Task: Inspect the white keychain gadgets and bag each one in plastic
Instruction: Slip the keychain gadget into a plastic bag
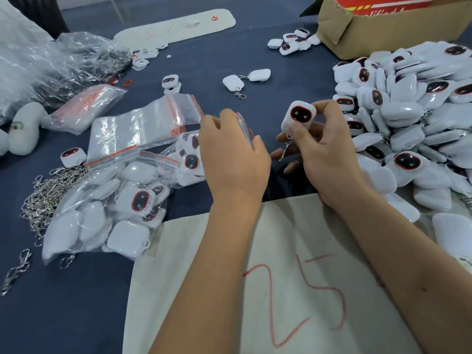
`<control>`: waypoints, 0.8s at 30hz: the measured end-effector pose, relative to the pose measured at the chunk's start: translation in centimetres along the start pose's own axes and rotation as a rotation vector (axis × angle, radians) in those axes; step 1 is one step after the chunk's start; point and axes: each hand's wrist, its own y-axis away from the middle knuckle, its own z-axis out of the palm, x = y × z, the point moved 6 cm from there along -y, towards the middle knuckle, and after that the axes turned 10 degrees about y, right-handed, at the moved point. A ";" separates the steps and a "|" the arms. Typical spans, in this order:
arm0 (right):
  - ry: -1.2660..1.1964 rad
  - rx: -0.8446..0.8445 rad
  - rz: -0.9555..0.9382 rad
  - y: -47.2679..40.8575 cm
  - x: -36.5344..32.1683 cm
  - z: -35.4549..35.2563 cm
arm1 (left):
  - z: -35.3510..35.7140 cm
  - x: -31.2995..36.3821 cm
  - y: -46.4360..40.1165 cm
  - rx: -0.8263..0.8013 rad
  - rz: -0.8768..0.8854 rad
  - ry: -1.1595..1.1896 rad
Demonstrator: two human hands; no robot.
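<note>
Our right hand (329,146) pinches a white keychain gadget (297,118) between thumb and fingertips, its dark red-rimmed face toward us and its metal clasp (284,152) hanging below the palm. Our left hand (229,149) has its fingers curled round a small zip bag (245,129) with a red seal strip, just beside the gadget at nine o'clock. Farther out at nine o'clock lie loose empty zip bags (138,129), and at eight o'clock a heap of bagged gadgets (112,205) beside a pile of metal clasps (46,198). At three o'clock a large mound of unbagged gadgets (408,116) reaches the cardboard box (378,29) at one o'clock. Two gadgets joined by clasps (245,79) sit at twelve o'clock. Under our forearms, at six o'clock, lies a pale sheet (293,290) marked "25" in red on the dark blue table (63,315).
</note>
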 end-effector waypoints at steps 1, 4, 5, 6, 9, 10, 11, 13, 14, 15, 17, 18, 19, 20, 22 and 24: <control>-0.016 0.001 0.011 0.0 0.1 0.0 | 0.1 0.0 0.0 -0.019 -0.009 -0.039; 0.032 0.011 0.017 0.1 0.3 -0.1 | 0.1 0.1 -0.1 -0.033 -0.036 -0.092; 0.059 0.020 0.012 0.0 0.4 -0.2 | -0.1 0.0 -0.2 -0.037 -0.050 -0.101; 0.083 0.030 0.009 0.0 0.5 -0.2 | -0.2 -0.1 -0.4 -0.043 -0.068 -0.102; 0.210 0.031 -0.026 -0.2 0.5 -0.2 | -0.8 -0.4 -0.8 -0.034 -0.112 -0.078; 0.258 0.012 -0.040 -0.2 0.5 -0.1 | -1.0 -0.4 -0.8 -0.018 -0.114 -0.066; 0.289 -0.007 -0.048 -0.1 0.4 0.0 | -1.2 -0.4 -0.8 -0.004 -0.112 -0.049; 0.282 -0.021 -0.042 -0.1 0.4 0.1 | -1.3 -0.5 -0.9 0.007 -0.107 0.015; 0.250 -0.022 -0.038 0.0 0.3 0.1 | -1.3 -0.6 -1.1 -0.001 -0.109 0.063; 0.218 -0.022 -0.044 0.0 0.2 0.2 | -1.3 -0.8 -1.2 -0.020 -0.115 0.113; 0.196 -0.036 -0.082 0.1 -0.2 0.3 | -1.1 -1.1 -1.6 -0.078 -0.129 0.207; 0.193 -0.049 -0.093 0.1 -0.3 0.4 | -1.0 -1.1 -1.7 -0.102 -0.131 0.242; 0.188 -0.059 -0.094 0.0 -0.3 0.5 | -0.9 -1.1 -1.8 -0.119 -0.121 0.264; 0.179 -0.063 -0.088 0.0 -0.3 0.6 | -0.9 -0.9 -1.8 -0.129 -0.101 0.274; 0.170 -0.051 -0.066 -0.1 -0.1 0.4 | -1.0 -0.4 -1.9 -0.135 -0.049 0.268; 0.178 -0.039 -0.048 -0.2 0.0 0.1 | -1.1 0.1 -2.0 -0.130 -0.009 0.242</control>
